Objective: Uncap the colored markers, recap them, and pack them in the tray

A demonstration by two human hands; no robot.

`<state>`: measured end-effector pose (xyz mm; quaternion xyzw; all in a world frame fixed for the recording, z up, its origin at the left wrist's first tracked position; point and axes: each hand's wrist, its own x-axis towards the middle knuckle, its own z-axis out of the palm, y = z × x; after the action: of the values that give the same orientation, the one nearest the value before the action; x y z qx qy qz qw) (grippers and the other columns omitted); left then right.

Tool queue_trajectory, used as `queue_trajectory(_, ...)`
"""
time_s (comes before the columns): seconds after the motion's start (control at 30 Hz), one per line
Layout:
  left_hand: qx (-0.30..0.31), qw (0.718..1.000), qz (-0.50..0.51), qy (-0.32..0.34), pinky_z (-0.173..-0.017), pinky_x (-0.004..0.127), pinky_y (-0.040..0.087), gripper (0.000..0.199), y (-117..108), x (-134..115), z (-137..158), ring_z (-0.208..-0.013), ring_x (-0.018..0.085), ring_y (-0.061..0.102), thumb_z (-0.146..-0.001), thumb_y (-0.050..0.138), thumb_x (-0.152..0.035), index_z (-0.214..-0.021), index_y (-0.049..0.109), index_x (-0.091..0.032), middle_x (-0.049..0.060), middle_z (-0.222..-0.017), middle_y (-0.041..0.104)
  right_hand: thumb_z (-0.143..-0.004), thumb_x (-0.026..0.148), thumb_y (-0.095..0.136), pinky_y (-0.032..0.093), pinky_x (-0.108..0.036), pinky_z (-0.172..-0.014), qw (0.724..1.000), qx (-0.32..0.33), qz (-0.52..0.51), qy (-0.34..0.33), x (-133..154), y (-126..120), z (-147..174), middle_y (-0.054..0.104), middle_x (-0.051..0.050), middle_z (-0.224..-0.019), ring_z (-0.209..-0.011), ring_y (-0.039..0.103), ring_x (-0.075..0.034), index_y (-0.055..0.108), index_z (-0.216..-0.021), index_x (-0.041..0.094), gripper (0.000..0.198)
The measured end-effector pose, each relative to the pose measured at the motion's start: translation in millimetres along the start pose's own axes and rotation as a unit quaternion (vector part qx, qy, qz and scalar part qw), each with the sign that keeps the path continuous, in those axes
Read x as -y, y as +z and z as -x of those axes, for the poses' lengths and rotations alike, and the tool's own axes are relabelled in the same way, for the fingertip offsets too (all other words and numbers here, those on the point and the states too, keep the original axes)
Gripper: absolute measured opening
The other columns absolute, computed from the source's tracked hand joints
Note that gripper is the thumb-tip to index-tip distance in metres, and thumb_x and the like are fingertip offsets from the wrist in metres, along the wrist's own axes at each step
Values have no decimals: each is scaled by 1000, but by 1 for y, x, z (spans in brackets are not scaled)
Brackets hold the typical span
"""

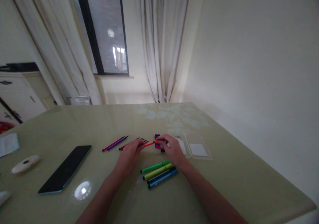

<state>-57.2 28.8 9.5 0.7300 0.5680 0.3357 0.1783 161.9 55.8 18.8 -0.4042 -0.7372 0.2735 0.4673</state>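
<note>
My left hand (131,155) is closed around the barrel of an orange-red marker pen (149,144), which points to the right. At its tip, the fingers of my right hand (172,148) pinch a small orange-red cap (157,141); whether cap and pen touch is hard to tell. Behind my left hand lie several uncapped markers with black tips (144,140), partly covered. Beyond and under my right fingers is a small group of loose caps (157,136). Closer to me, a green marker (154,167), a yellow-green marker (157,172) and darker blue ones (163,179) lie capped.
Left of my hands are a magenta marker (112,144) and a purple one (118,143). A black phone (66,168) and a white oval object (25,164) lie further left. An opened clear plastic case (208,155) is at the right, towards the wall.
</note>
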Motion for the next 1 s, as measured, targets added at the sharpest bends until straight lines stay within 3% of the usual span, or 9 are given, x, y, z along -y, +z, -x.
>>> queue_trajectory(0.2,-3,998,55,41,-85,34,51,26,7,2,-1,-94,23,68,-98,50,-36,-101,71,-21,7,-100,75,-91,32,64,57,-32,-81,997,6,-58,46,-5,0,0,79,-6,-96,-89,73,-21,80,-95,22,19)
queue_trajectory(0.33,-16,995,95,24,-76,31,52,27,11,-2,1,-84,22,68,-95,55,-41,-95,74,-21,5,-90,75,-87,36,69,59,-33,-72,990,20,-110,83,-8,-1,1,79,-6,-87,-78,74,-21,80,-93,20,20)
queue_trajectory(0.5,-1,993,113,16,-76,30,52,30,7,-6,1,-84,21,69,-92,59,-46,-95,74,-21,6,-93,77,-87,39,70,58,-32,-70,984,28,-144,100,-7,-1,2,78,-6,-81,-76,74,-22,79,-93,19,22)
queue_trajectory(0.67,88,995,48,30,-69,28,49,27,3,-11,5,-73,19,65,-91,58,-41,-87,76,-21,4,-84,76,-97,33,61,52,-30,-79,998,26,38,52,-9,-3,1,77,-5,-90,-84,69,-19,77,-94,20,21)
queue_trajectory(0.77,125,991,4,49,-76,29,48,22,5,-16,10,-80,20,66,-88,61,-37,-84,77,-22,4,-85,74,-96,26,62,47,-31,-90,987,42,155,27,-16,0,1,74,-6,-99,-97,65,-19,78,-94,20,17)
queue_trajectory(0.87,168,984,-4,63,-76,29,47,25,4,-18,11,-83,20,66,-89,61,-40,-85,79,-24,5,-88,73,-94,25,66,45,-30,-90,970,65,234,29,-22,4,3,72,-5,-100,-98,62,-20,78,-90,22,13)
queue_trajectory(0.93,164,985,-6,62,-75,30,47,30,1,-14,9,-82,20,66,-92,58,-43,-85,80,-24,5,-87,73,-92,26,69,44,-30,-90,961,66,269,31,-24,6,3,70,-5,-100,-99,61,-20,78,-88,22,10)
queue_trajectory(1.0,113,993,-24,34,-76,31,48,34,-4,-5,4,-81,21,66,-94,53,-43,-85,78,-23,6,-88,73,-91,27,71,44,-30,-90,954,67,289,35,-23,7,2,69,-5,-100,-100,60,-20,77,-87,22,9)
